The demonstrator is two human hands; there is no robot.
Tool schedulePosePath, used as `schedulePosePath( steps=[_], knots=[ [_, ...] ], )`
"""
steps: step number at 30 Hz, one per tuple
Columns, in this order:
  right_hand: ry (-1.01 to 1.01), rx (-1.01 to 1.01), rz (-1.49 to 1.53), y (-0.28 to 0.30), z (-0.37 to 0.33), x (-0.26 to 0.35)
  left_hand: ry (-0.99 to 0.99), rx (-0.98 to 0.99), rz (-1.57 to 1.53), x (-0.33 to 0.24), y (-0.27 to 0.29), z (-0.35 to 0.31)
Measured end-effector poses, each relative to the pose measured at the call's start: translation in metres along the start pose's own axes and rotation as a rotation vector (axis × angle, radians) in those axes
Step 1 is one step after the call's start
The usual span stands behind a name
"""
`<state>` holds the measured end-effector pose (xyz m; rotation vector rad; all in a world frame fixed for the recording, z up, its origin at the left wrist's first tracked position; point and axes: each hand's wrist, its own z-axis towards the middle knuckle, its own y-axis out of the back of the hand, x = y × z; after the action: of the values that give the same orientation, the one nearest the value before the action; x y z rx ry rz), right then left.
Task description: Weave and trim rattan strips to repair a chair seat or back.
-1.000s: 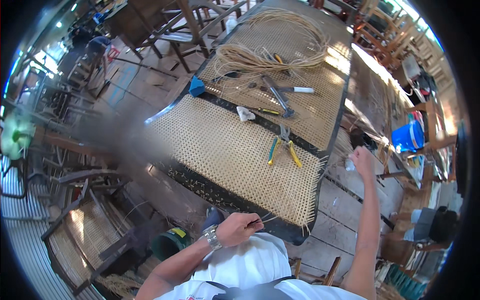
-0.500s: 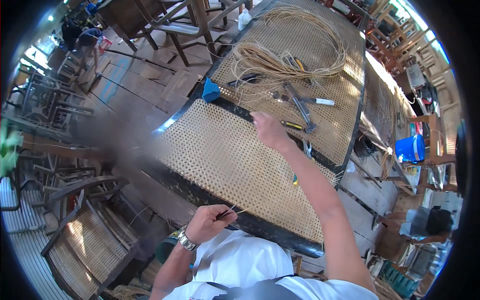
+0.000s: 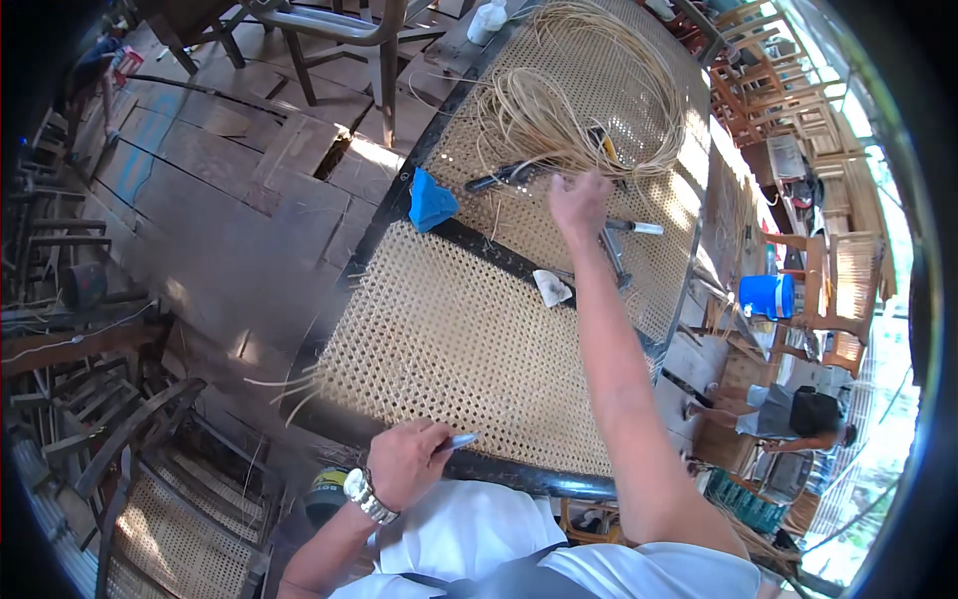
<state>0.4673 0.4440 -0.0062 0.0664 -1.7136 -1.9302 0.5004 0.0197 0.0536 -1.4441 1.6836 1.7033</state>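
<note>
My left hand (image 3: 407, 464), with a watch on its wrist, is closed round a slim tool (image 3: 459, 440) with a pale, metallic-looking tip, just above the near black rail. Its grip end is hidden in my fingers. My right hand (image 3: 581, 205) reaches over the far woven cane panel (image 3: 654, 285), fingers bent and apart, above the hammer (image 3: 613, 258) and beside the coil of cane strands (image 3: 539, 115). No held thing shows in it. Below it, a crumpled white piece (image 3: 551, 288) rests on the black crossrail, next to my forearm. The near cane panel (image 3: 459, 349) lies before me.
A blue folded piece (image 3: 431, 202) sits on the crossrail's left end. Dark pliers-like tools (image 3: 499, 178) and a white-barrelled tool (image 3: 636, 228) lie on the far panel. A white bottle (image 3: 487, 20), a blue bucket (image 3: 766, 297) and wooden chairs surround the frame. Another person (image 3: 788, 411) is at right.
My right hand has moved from the crossrail out toward the coil and the tools. The white piece now shows on the rail. My left hand has turned its tool, and the view has shifted.
</note>
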Motion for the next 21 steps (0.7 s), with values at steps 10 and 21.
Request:
schedulePosePath(
  steps=[10,21],
  knots=[
    [0.201,0.009,0.148,-0.015,-0.146,-0.023,-0.015,0.064,-0.236,0.008,0.014,0.010],
    [0.268,0.605,0.218,-0.020,0.044,0.040,0.036,0.176,-0.442,0.008,0.028,0.019]
  ],
)
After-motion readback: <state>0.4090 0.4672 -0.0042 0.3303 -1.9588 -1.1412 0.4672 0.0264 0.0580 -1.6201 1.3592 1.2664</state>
